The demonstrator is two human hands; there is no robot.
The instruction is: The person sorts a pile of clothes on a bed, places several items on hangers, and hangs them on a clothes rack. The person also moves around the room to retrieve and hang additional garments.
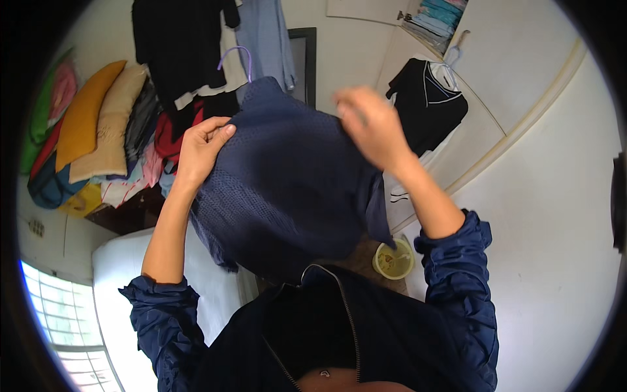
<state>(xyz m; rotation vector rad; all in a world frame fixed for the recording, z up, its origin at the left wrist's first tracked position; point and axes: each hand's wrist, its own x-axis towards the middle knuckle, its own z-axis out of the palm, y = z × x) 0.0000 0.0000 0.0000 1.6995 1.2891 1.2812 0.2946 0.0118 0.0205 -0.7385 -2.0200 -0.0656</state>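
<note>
A navy knit top (281, 170) hangs in front of me, spread wide. The hook of a purple hanger (248, 59) rises above its upper edge; whatever lies inside the top is hidden. At the top's left shoulder, my left hand (204, 147) is closed on the fabric, thumb over the edge. My right hand (375, 124) is at the opposite shoulder, its fingers bent and smeared by motion. Whether those fingers grip any cloth does not show. The lower part of the top drapes down toward my jacket.
Black and blue clothes (179, 46) hang at the back. A heap of cushions (88, 117) and folded clothing lies at left, above a white surface (124, 261). A black top (428, 101) hangs on the white cupboard (522, 65) at right. A yellow bin (406, 264) stands low on the right.
</note>
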